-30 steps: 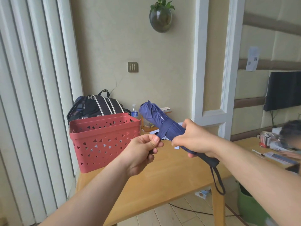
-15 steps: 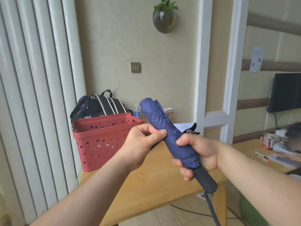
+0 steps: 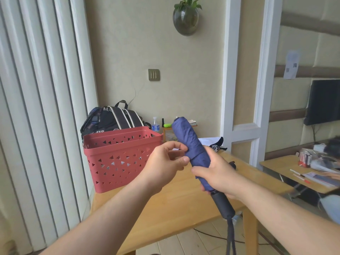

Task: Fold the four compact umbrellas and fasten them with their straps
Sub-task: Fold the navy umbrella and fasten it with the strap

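Observation:
A folded navy compact umbrella [image 3: 189, 138] is held tilted above the wooden table [image 3: 171, 208], tip up and away, dark handle [image 3: 222, 205] down with its wrist loop hanging. My right hand [image 3: 219, 173] is wrapped around the lower canopy just above the handle. My left hand [image 3: 165, 164] pinches the strap band against the canopy's left side with thumb and fingers. Behind the umbrella, a white and dark umbrella [image 3: 213, 142] lies on the table's far side, mostly hidden.
A red perforated basket [image 3: 121, 157] stands on the table's far left corner, a black backpack [image 3: 112, 118] behind it. A small shelf with a bottle [image 3: 155, 124] sits by the wall. At the right stands a second cluttered table [image 3: 301, 172]. White blinds fill the left.
The umbrella has swung from nearly level to steeper, handle down. My left hand pulled the strap around the canopy and now presses it on. My right hand slid down toward the handle.

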Tool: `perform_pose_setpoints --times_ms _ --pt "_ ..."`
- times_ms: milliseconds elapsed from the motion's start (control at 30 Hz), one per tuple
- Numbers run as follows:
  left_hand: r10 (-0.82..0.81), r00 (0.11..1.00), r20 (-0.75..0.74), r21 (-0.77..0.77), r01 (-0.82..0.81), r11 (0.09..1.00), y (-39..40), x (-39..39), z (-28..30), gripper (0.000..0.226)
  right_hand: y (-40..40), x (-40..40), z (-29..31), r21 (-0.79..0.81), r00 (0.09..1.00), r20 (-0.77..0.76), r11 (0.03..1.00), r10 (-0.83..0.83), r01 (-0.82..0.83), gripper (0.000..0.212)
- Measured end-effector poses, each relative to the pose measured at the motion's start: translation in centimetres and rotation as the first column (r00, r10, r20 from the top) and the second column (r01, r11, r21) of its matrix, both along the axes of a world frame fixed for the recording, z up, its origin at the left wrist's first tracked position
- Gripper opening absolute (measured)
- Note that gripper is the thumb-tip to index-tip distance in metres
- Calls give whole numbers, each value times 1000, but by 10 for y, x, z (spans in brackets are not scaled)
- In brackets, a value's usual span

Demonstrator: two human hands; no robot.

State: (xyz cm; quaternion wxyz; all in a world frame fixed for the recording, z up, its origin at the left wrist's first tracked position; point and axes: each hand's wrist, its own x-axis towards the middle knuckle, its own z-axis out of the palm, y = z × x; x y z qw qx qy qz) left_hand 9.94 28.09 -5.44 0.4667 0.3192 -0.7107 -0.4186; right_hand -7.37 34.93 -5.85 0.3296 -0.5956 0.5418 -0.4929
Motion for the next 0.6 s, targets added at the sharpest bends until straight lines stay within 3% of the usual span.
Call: perform_pose_setpoints --times_ms 200,300,433,600 --pt "49 999 15 32 -49 998 0 6 5 15 -2 -4 0 -14 999 51 1000 9 -9 44" --pt "32 999 43 16 -33 999 3 4 9 1 -2 -2 1 -11 996 87 1000 9 -8 43" --pt "-65 995 -81 52 69 996 14 -8 24 10 -1 1 1 31 991 134 999 22 -26 35" --pt "-29 997 -75 72 34 997 17 -16 32 7 2 6 3 67 982 188 997 34 -47 28"
